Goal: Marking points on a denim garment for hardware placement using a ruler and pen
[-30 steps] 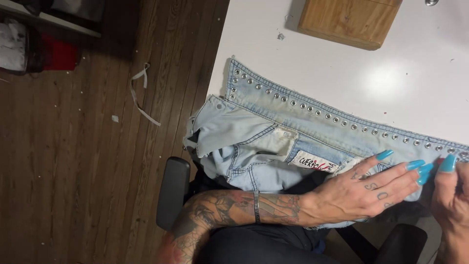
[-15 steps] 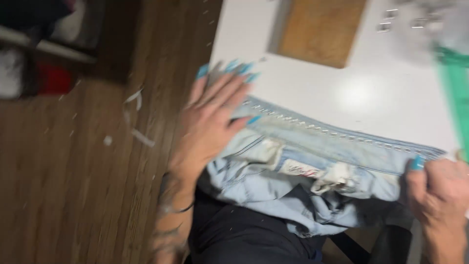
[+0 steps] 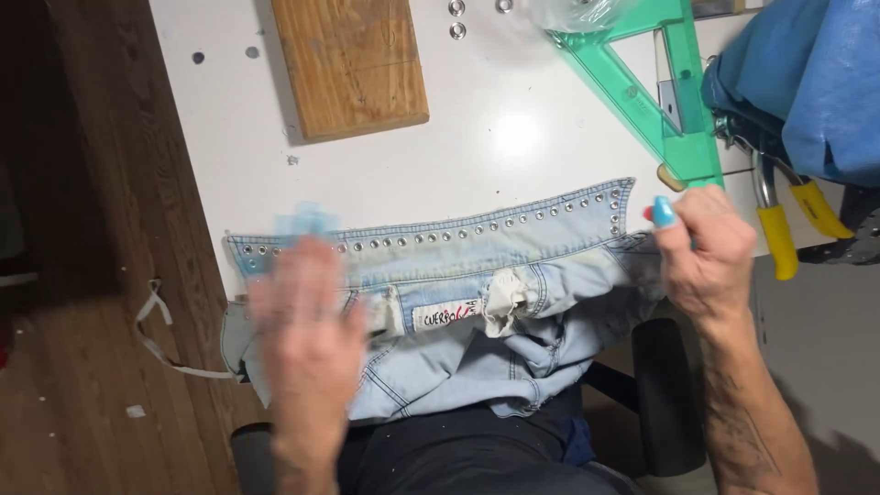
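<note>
Motion blur hides my left hand (image 3: 307, 325) over the pale studded denim garment (image 3: 477, 275), grip unclear; right hand (image 3: 701, 252) pinches its end, fingertips hidden.

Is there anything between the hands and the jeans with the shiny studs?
No, nothing visible. The left hand, blurred, lies right on the light blue denim garment near its left end. The right hand grips its right end at the studded waistband.

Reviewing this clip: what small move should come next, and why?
Probably press the left hand flat to smooth the jeans. The studded waistband lies along the table, the right hand pins its end, yet the denim below is bunched.
</note>
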